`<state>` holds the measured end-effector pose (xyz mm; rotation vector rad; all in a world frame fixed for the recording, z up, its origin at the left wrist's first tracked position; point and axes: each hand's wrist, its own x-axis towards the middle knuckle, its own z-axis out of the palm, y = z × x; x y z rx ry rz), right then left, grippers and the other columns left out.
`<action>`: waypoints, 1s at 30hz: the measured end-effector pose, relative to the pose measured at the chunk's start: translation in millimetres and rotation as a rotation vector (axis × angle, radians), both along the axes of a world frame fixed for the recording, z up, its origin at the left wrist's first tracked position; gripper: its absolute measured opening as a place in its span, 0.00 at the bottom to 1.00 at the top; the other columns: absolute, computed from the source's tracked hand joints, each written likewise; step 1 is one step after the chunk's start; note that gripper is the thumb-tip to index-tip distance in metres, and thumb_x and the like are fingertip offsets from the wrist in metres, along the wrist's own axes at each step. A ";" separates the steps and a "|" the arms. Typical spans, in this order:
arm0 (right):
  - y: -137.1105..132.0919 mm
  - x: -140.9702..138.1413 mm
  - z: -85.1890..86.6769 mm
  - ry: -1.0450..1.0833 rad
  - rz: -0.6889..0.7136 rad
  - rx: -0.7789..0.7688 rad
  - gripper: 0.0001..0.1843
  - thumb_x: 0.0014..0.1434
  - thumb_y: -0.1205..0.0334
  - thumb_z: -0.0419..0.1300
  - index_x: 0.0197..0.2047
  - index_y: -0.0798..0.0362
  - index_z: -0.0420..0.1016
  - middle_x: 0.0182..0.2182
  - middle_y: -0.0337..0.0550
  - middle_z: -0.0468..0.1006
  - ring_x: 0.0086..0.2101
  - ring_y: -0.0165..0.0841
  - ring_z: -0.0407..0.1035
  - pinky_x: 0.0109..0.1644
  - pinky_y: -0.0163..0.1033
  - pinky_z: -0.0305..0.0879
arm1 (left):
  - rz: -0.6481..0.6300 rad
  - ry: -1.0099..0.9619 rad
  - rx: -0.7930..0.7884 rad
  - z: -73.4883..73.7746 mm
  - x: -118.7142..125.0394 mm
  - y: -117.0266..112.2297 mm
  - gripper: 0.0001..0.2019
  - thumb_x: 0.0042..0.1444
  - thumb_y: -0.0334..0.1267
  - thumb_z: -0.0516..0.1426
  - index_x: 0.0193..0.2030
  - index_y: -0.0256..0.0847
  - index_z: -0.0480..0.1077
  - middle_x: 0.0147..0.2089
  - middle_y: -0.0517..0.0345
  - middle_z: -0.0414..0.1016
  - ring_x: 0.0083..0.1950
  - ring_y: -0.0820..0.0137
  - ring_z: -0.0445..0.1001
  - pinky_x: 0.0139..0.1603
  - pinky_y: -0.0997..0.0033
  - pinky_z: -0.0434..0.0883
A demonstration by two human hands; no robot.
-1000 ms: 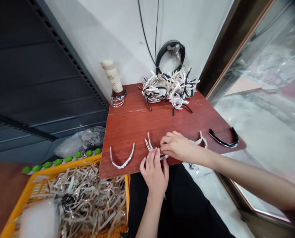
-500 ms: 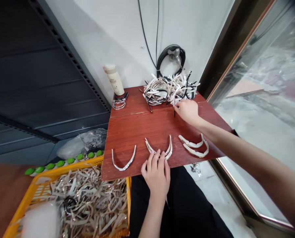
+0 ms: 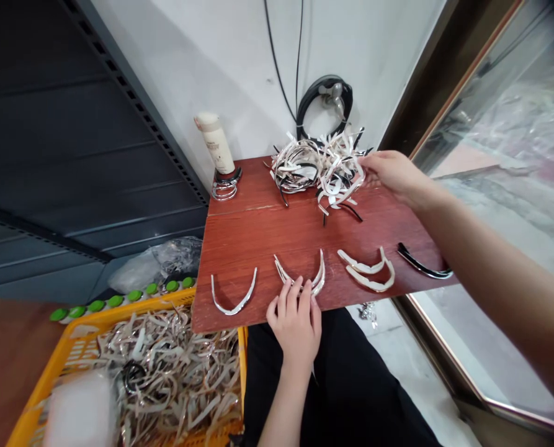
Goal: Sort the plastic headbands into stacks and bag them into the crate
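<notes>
My left hand rests at the near edge of the brown table, fingers spread, fingertips touching a nested group of silvery U-shaped strips. At the right side of a tangled pile of white, silver and black curved strips, my right hand pinches a whitish curved strip; its fingertips are partly hidden. One single silvery U-shaped strip lies to the left. Two whitish curved strips lie right of the middle, and a black curved strip is partly covered by my right forearm.
A cream bottle stands at the back left by several stacked rings. A coiled black cable leans on the wall. Below left is a yellow crate full of curved strips. A glass panel borders the right.
My right hand has moved right and slightly back along the pile, and strips at its near edge have shifted. The black strip, hidden before, shows now. My left hand stays put.
</notes>
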<state>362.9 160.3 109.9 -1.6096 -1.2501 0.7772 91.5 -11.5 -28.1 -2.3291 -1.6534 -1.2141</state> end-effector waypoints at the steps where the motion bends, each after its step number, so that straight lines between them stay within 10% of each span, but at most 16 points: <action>1: -6.4 -8.9 -1.5 0.162 0.030 -0.022 0.12 0.64 0.66 0.55 0.28 0.54 0.69 0.23 0.41 0.76 0.24 0.27 0.70 0.35 0.35 0.67 | 0.000 0.000 -0.003 0.1 0.0 0.0 0.13 0.65 0.35 0.54 0.54 0.46 0.73 0.56 0.58 0.79 0.60 0.62 0.73 0.58 0.57 0.57; 7: -49.9 -85.7 -39.4 0.512 0.194 -0.285 0.10 0.58 0.72 0.62 0.37 0.52 0.65 0.31 0.42 0.79 0.32 0.32 0.77 0.44 0.41 0.75 | 0.001 0.002 -0.004 -0.3 -0.4 -0.4 0.13 0.65 0.35 0.54 0.54 0.46 0.73 0.56 0.58 0.78 0.60 0.62 0.73 0.58 0.57 0.57; 14: -60.9 -100.2 -64.4 -0.676 0.295 0.067 0.05 0.58 0.62 0.65 0.34 0.51 0.73 0.35 0.41 0.77 0.38 0.37 0.71 0.44 0.41 0.63 | 0.002 0.010 -0.019 -1.9 0.1 -1.1 0.14 0.65 0.35 0.54 0.55 0.47 0.72 0.56 0.58 0.78 0.61 0.62 0.72 0.59 0.57 0.56; 21: -88.8 -118.9 -60.3 -0.836 0.830 0.069 0.07 0.62 0.67 0.61 0.34 0.51 0.80 0.36 0.42 0.80 0.42 0.37 0.68 0.48 0.42 0.54 | -0.030 0.012 -0.017 -3.4 -2.5 -1.3 0.15 0.66 0.33 0.51 0.56 0.46 0.72 0.61 0.55 0.74 0.62 0.63 0.71 0.62 0.56 0.55; 25: -88.9 -103.6 -58.3 -0.840 0.730 0.150 0.11 0.66 0.65 0.55 0.37 0.52 0.80 0.39 0.44 0.81 0.42 0.37 0.69 0.48 0.42 0.55 | -0.058 0.015 -0.013 -2.4 -3.8 -1.6 0.15 0.66 0.33 0.51 0.56 0.47 0.71 0.61 0.58 0.75 0.62 0.64 0.71 0.64 0.57 0.54; 30: -38.1 -54.7 -61.5 -0.819 0.226 0.134 0.12 0.65 0.57 0.57 0.41 0.52 0.80 0.40 0.44 0.81 0.40 0.38 0.72 0.44 0.39 0.61 | -0.039 0.025 0.009 -3.0 -3.5 -1.7 0.18 0.65 0.34 0.53 0.60 0.44 0.67 0.61 0.55 0.75 0.61 0.65 0.72 0.66 0.59 0.52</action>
